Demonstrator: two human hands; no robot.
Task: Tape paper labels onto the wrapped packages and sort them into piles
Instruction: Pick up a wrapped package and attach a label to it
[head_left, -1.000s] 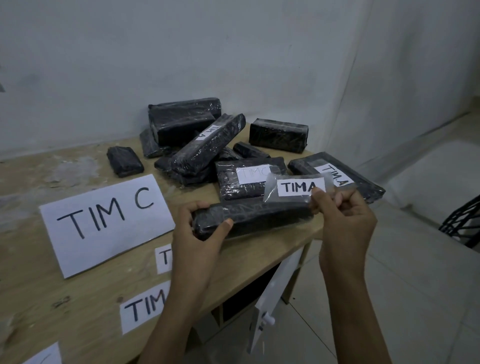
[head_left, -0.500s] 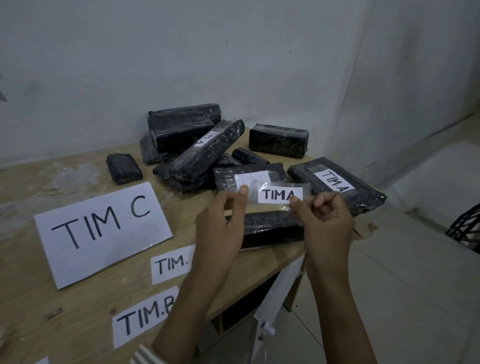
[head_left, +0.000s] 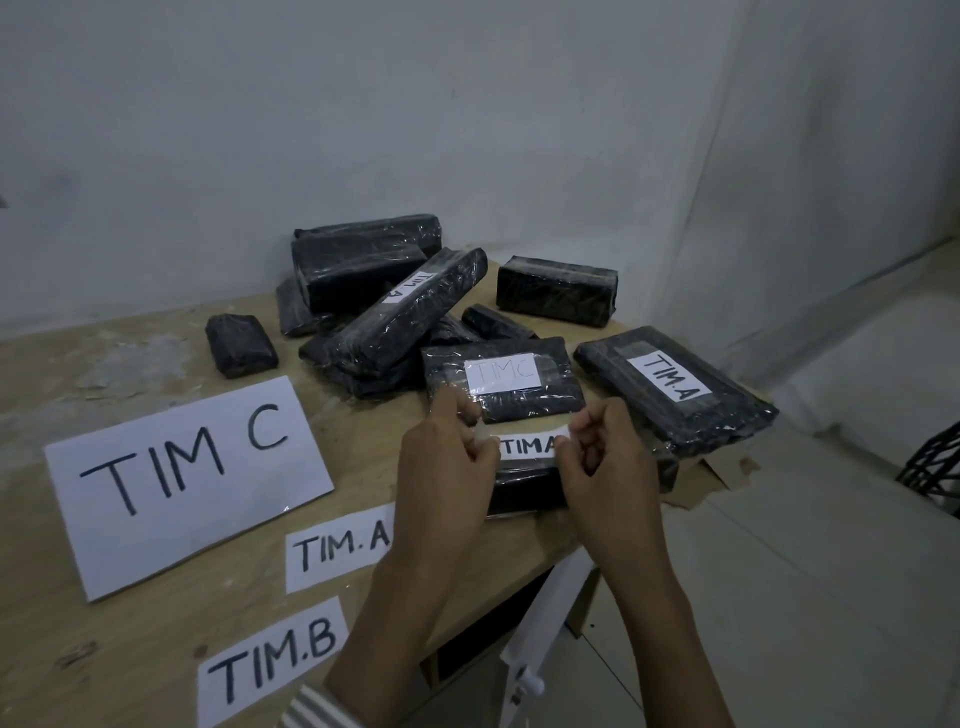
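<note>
A white TIMA label (head_left: 527, 446) — on clear tape (head_left: 485, 432) — spans the top of the nearest black wrapped package (head_left: 522, 491).

One head-worn wide-angle view.
Faces forward-down, close over left hand (head_left: 448, 467), right hand (head_left: 610, 462), table (head_left: 156, 649) edge.

Wooden table (head_left: 156, 649), surface scuffed; left, large sheet marked TIM C (head_left: 187, 478); nearer, slip TIM.A (head_left: 337, 548) and slip TIM.B (head_left: 270, 660); far centre, heap of black wrapped packages (head_left: 363, 291), small package (head_left: 240, 344) just left of it, block package (head_left: 556, 291) to its right; right edge, flat package labelled TIM.A (head_left: 675, 389); beside it, package labelled TIMC (head_left: 501, 379); near edge, one further package (head_left: 522, 483).
</note>
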